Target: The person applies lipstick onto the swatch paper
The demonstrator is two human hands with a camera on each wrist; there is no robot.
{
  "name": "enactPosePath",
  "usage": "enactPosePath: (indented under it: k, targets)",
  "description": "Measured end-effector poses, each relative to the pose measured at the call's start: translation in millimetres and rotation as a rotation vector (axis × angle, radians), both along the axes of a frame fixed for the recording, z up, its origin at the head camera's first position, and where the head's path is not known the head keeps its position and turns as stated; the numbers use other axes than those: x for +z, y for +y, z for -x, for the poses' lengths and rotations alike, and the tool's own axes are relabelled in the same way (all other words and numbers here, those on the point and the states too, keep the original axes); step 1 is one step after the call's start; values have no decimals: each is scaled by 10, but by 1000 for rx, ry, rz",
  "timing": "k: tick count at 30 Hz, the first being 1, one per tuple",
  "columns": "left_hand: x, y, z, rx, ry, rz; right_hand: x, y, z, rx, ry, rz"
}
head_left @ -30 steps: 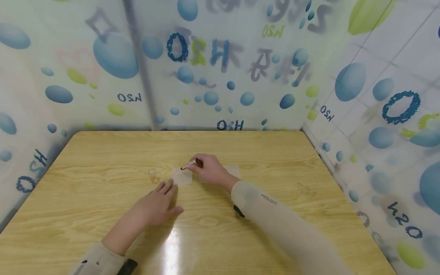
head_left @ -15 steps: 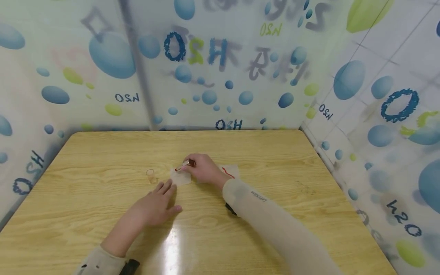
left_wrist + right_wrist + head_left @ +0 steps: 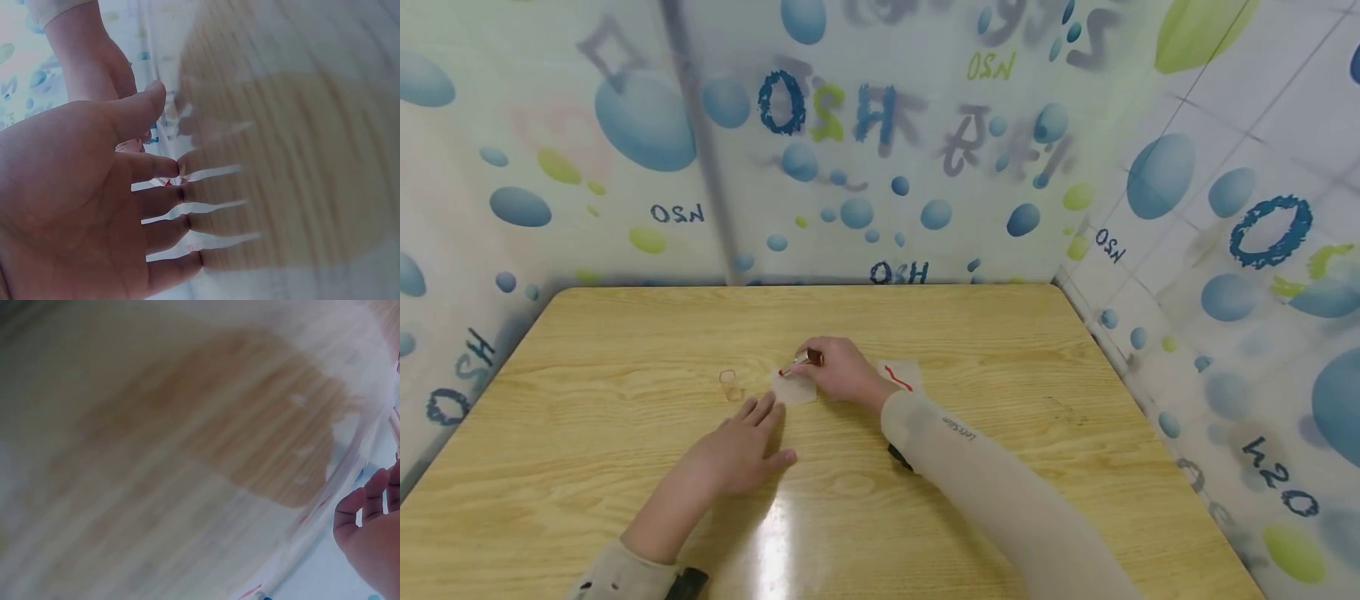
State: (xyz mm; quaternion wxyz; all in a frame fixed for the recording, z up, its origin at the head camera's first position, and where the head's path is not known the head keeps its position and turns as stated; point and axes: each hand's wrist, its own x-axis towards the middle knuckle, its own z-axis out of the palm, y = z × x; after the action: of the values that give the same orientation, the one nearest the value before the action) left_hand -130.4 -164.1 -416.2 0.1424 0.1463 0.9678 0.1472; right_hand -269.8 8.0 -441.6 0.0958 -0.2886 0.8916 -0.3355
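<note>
In the head view my right hand (image 3: 846, 371) pinches a slim lipstick (image 3: 808, 358) with a dark, shiny case. Its red tip meets the upper left part of a small pale square of paper (image 3: 797, 389). My left hand (image 3: 737, 454) lies with fingers straight, fingertips at the paper's near left corner. Beside the right wrist is a second pale square (image 3: 912, 371), partly covered by the arm, bearing a wavy red line (image 3: 897, 377). The left wrist view shows the left palm (image 3: 75, 181) with fingertips on the tabletop; the right wrist view catches several curled right fingers (image 3: 375, 500).
The wooden table (image 3: 1000, 333) reaches back to a wall (image 3: 865, 167) printed with blue and green bubbles. Left of the papers are faint rounded outlines (image 3: 730, 385). Dark scribbles (image 3: 1067, 408) mark the wood at right.
My right hand has moved left with the lipstick, its tip now nearer the paper's left edge. The red line on the second square has come into view. The left hand has stayed in place.
</note>
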Motion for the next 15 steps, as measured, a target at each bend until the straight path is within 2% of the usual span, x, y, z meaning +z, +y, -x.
enactPosePath:
  k: [5, 15]
  targets:
    - [-12, 0, -23, -7, 9, 17, -24, -12, 7, 13, 33, -6]
    - [-21, 4, -55, -37, 3, 79, -15, 1, -8, 4, 45, -36]
